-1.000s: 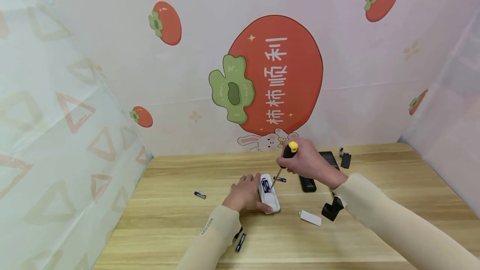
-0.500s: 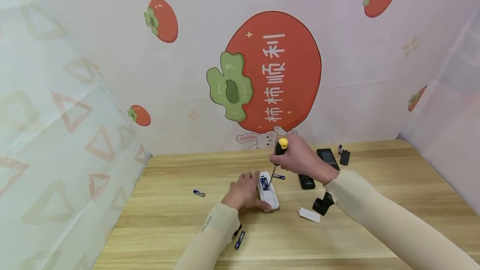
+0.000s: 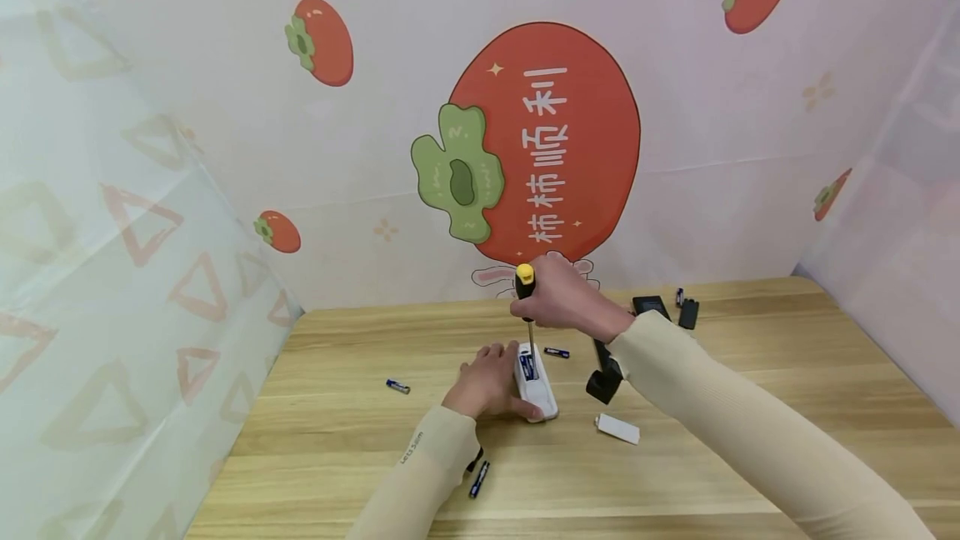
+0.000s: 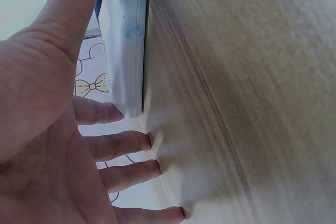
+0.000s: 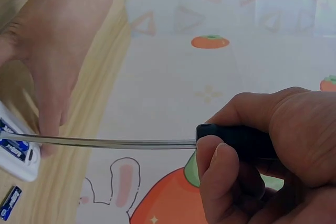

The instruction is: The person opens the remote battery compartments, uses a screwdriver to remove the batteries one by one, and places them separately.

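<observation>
On the wooden table [image 3: 750, 373], the white remote [image 3: 542, 390] is steadied by the left hand [image 3: 487, 386], fingers spread. The screwdriver [image 3: 527, 307], gripped by the right hand [image 3: 558, 302], has been raised from slanted to upright; its tip sits in the battery bay, so prying is judged underway.

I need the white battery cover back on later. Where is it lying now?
In the head view the white cover lies flat on the wooden table, on the person's right, just right of the white remote and below the right forearm.

screwdriver tip [image 3: 532, 357] too small
</observation>
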Motion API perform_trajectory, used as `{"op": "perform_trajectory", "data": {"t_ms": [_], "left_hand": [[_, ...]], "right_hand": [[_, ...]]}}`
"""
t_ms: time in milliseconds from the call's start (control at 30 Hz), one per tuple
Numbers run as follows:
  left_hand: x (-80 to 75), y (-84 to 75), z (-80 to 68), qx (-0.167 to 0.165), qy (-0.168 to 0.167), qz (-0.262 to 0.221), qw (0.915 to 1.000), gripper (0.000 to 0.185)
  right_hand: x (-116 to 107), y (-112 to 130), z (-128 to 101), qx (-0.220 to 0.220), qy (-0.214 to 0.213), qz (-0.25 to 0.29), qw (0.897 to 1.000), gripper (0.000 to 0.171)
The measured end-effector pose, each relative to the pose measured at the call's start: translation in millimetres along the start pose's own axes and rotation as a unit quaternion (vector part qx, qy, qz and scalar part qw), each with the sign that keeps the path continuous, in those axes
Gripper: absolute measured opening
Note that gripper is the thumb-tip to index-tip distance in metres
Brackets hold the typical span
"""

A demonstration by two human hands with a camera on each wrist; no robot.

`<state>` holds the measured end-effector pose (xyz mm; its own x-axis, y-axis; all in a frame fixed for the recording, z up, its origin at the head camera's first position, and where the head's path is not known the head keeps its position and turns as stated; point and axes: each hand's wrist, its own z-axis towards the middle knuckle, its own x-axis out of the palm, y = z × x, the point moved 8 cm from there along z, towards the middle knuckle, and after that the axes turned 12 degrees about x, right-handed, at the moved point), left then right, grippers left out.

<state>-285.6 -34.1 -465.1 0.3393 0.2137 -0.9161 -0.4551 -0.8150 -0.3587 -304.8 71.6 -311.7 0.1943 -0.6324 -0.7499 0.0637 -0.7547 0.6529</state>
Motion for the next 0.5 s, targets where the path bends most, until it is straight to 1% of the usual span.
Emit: {"op": "perform_trajectory", "data": {"t_ms": [233,500], "left_hand": [[0.4,-0.1,-0.5,0.0,0.002,-0.002,1.0,0.117],[0.4,0.3,-1.0,0.0,0.003,-0.001,1.0,0.118]], "right_hand": [[2,3,8,0.006,-0.002,-0.011,1.0,0.017],[5,5,13,0.025,0.018,-0.008,1.0,0.025]]}}
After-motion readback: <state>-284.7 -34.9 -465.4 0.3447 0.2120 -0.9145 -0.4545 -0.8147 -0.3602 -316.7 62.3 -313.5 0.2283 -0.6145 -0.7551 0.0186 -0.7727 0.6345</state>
